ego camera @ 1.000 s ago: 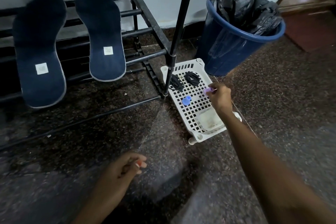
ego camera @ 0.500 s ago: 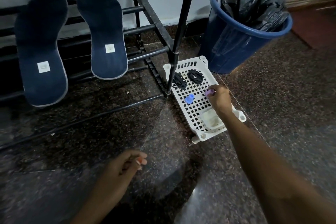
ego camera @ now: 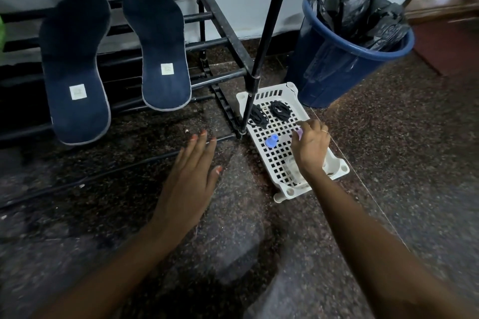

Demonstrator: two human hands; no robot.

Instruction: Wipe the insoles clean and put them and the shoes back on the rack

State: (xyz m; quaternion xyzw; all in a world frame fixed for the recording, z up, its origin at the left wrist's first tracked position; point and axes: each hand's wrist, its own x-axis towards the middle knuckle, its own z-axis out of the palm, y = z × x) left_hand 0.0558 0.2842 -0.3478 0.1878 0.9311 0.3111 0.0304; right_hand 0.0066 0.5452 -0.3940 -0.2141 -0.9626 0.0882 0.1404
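Insoles (ego camera: 166, 46) lean on rack (ego camera: 223, 31) | left hand (ego camera: 189, 181) before rack, fingers straight, empty | right hand (ego camera: 309, 145) beside rack pinches purple piece (ego camera: 300, 133)

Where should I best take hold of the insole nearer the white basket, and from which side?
Pinch the lower end of that insole, the end with the white label, coming from the front and below. It leans on the rack bars toe up, so only this rounded edge appears to hang free past the front bar.

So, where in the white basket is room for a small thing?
Bare grid lies between the black laces and the blue cap, and from that cap to the basket's near rim. The right hand crowds the right side.
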